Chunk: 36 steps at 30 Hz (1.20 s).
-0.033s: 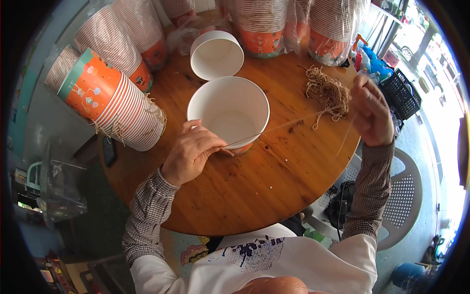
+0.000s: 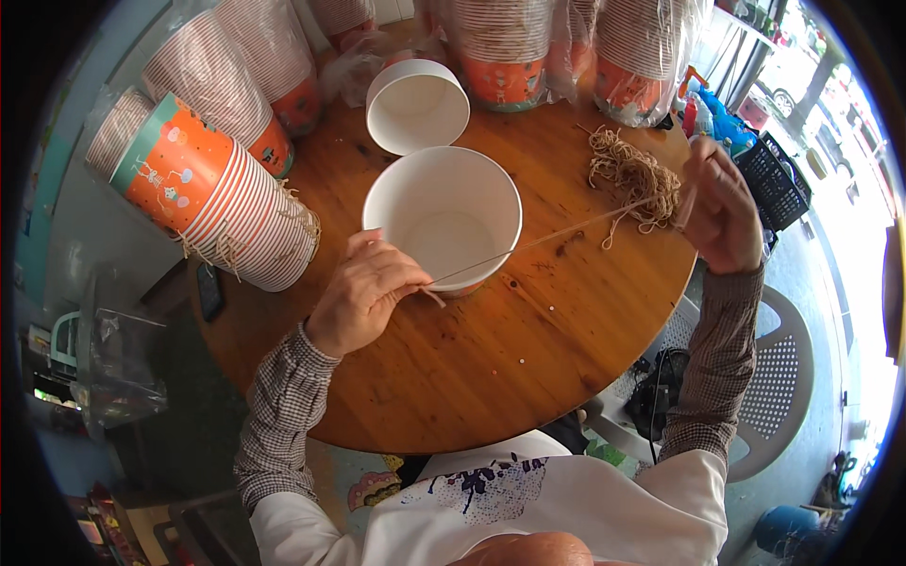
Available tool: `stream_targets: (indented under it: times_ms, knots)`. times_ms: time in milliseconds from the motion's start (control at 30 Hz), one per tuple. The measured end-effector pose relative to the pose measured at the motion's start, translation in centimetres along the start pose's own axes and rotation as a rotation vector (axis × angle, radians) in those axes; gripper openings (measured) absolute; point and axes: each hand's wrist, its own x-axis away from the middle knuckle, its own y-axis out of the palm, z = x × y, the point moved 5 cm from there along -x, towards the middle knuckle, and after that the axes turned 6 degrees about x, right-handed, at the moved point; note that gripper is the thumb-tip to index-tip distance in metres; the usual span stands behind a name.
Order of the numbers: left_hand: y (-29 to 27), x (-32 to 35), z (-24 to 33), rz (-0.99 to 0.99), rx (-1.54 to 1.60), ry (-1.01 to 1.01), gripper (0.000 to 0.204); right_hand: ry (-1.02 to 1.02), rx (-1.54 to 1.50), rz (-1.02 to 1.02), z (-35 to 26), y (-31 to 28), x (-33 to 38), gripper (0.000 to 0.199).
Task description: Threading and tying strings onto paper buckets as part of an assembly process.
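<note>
String (image 2: 557, 236) is held taut: one end pinched by left hand (image 2: 363, 292) at white bucket (image 2: 444, 217) rim on tabletop (image 2: 491, 368), other gripped by right hand (image 2: 722, 212). Overpull risk: bucket tipped, string snapped.

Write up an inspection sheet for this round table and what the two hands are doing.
Surface: round wooden table, a few small specks on it.
Job's things: white paper bucket upright; a string stretched taut above it; loose string pile.
Clutter: second white bucket; stacked orange buckets lying sideways; bagged stacks at the far edge.
Grips: left hand pinches one string end at the bucket rim; right hand holds the other end, raised.
Cables: nothing seen.
Surroundings: white plastic chair; black crate.
</note>
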Motion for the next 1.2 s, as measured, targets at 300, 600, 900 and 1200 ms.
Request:
stream_targets:
  times_ms: [300, 600, 900, 1200]
  knots:
    - [-3.4, 0.6, -3.7, -0.142, -0.076, 0.116, 0.015, 0.099, -0.149, 0.179, 3.6, -3.7, -3.1, 0.012]
    - [-3.9, -1.8, -0.3, 0.332, 0.129, -0.135, 0.019, 0.193, 0.198, -0.080, 8.2, 6.9, -2.1, 0.006]
    - [0.5, -5.1, 4.2, 0.254, 0.363, -0.113, 0.028, 0.071, 0.389, -0.210, 8.3, 14.1, -1.1, 0.019]
    - [0.8, -4.5, 3.1, 0.307, 0.490, -0.183, 0.013, 0.122, 0.428, -0.244, 8.9, 14.1, -0.6, 0.018]
